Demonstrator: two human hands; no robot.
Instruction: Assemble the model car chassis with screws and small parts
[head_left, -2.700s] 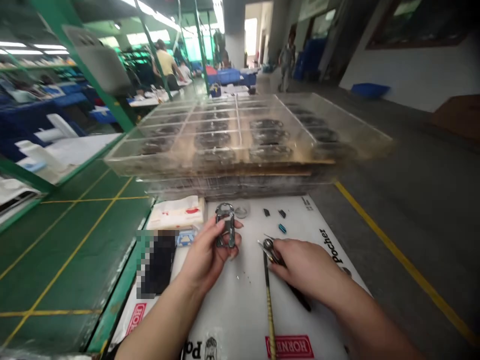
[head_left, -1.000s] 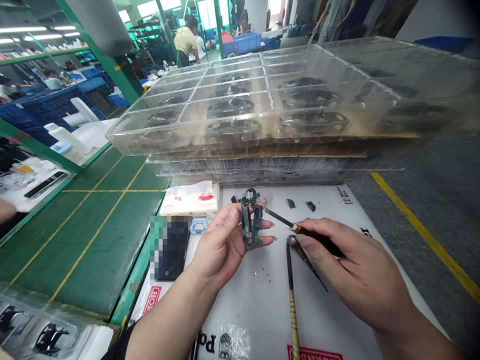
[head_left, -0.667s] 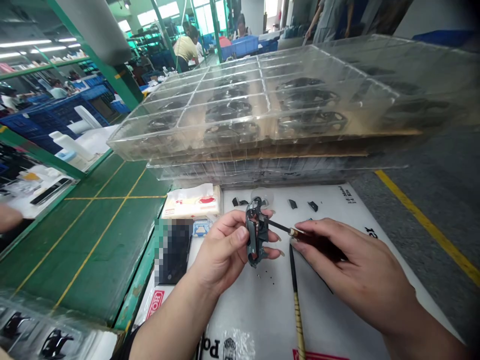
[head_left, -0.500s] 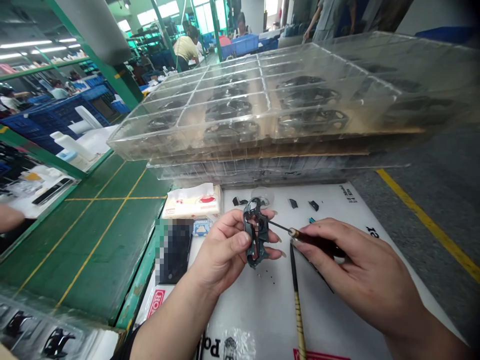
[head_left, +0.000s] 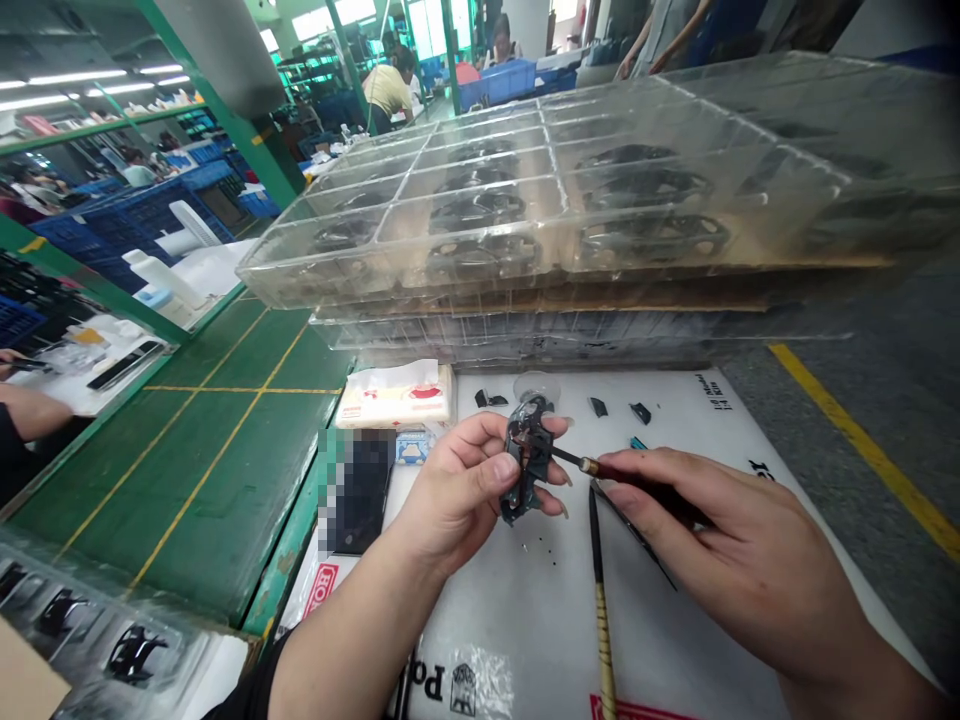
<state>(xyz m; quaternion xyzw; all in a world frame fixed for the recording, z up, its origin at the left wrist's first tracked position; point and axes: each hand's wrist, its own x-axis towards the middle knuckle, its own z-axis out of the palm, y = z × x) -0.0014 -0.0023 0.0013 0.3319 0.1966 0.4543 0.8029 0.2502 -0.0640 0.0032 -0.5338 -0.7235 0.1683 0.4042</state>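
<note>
My left hand (head_left: 469, 490) is closed on a small dark plastic model car body (head_left: 529, 455), thumb on the near side and fingertips showing past its far edge. A screwdriver (head_left: 630, 480) with a dark reddish handle sits in my right hand (head_left: 742, 545). Its thin metal shaft reaches left to the car body; whether the tip touches it is hidden. A thin dark tool (head_left: 645, 545), of a kind I cannot make out, slants below my right thumb. Under the hands, a brush-like stick (head_left: 602, 600) with a yellow wrapped grip lies on the white work sheet (head_left: 517, 620).
Stacked clear trays (head_left: 555, 250) of dark parts rise behind the sheet. A tissue pack (head_left: 397, 395) and a black phone (head_left: 360, 495) lie left. Small dark scraps (head_left: 598, 407) lie beyond my hands. A green conveyor (head_left: 180, 440) runs at left, with another person's arm (head_left: 30, 415) beyond.
The view has shifted slightly, moving the scene to the right. The car body has turned a little in my left hand. At far left, the other person's hand and arm show more fully.
</note>
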